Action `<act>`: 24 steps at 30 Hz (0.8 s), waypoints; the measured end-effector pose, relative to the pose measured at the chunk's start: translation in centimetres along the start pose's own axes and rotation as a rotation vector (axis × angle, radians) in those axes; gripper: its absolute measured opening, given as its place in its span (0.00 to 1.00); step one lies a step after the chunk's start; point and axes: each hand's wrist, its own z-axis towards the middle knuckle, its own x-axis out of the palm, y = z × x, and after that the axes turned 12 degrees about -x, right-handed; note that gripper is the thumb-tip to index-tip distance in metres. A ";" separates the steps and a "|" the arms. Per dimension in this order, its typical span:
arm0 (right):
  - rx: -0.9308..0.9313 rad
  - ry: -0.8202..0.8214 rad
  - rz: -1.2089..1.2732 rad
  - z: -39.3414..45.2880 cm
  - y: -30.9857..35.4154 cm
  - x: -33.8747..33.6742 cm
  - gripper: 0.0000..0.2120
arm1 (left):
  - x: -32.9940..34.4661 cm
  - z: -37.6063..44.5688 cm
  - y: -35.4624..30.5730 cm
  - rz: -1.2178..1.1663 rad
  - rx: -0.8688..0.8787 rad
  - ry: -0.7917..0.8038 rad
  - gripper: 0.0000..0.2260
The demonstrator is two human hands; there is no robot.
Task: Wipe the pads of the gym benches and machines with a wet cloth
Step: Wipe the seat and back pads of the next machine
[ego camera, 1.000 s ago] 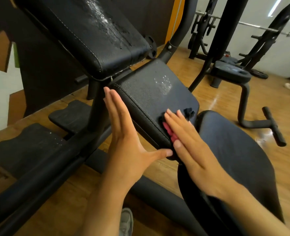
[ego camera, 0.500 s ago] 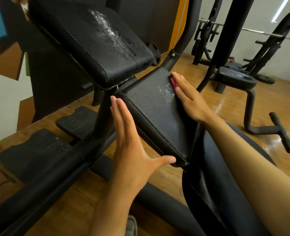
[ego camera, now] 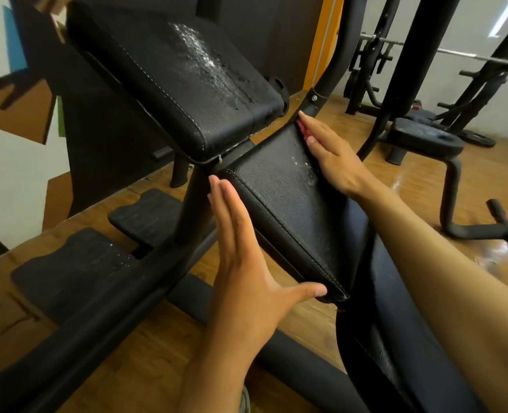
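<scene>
On the lower pad (ego camera: 285,210) of a black machine, both hands lie flat with fingers straight. The right hand (ego camera: 333,159) presses a red cloth (ego camera: 302,129) against the pad's far right edge, up near its far corner; only a thin strip of the cloth shows under the fingers. Wet streaks glisten on the pad just beside that hand. The left hand (ego camera: 241,257) rests along the pad's left edge, fingers together and pointing away, thumb spread out and touching the near corner. It holds nothing. Above and to the left, an upper pad (ego camera: 172,81) sits tilted, with a pale wet patch down its middle. Black frame tubes (ego camera: 97,305) run below over a wooden floor (ego camera: 419,198). At far right stand a bench (ego camera: 422,138) and a barbell rack (ego camera: 485,81).
</scene>
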 end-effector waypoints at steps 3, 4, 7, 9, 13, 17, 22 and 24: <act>-0.180 0.026 -0.001 -2.9 4.3 1.8 0.24 | 0.1 0.1 0.0 -0.003 0.019 -0.004 0.74; -0.284 0.042 0.006 -4.4 6.0 2.6 0.24 | 0.1 0.2 0.1 -0.001 0.025 -0.004 0.74; -0.484 0.122 0.011 -7.2 7.7 3.9 0.24 | 0.1 0.4 0.3 0.004 0.039 -0.010 0.73; -0.406 0.079 -0.020 -5.6 5.5 3.0 0.24 | 0.1 0.3 0.3 0.011 0.036 -0.018 0.73; -0.001 -0.025 -0.024 -1.3 1.1 0.3 0.24 | 0.2 0.2 0.5 0.012 0.030 -0.024 0.73; -0.199 0.027 -0.019 -5.0 5.5 2.0 0.25 | 0.2 0.2 0.3 0.004 0.040 -0.032 0.74; -0.505 0.178 0.015 -11.1 7.6 3.6 0.24 | 0.3 0.4 0.6 0.000 0.075 -0.062 0.71; -0.400 0.127 0.058 -8.5 5.8 3.2 0.23 | 0.2 0.3 0.5 -0.020 0.056 -0.050 0.73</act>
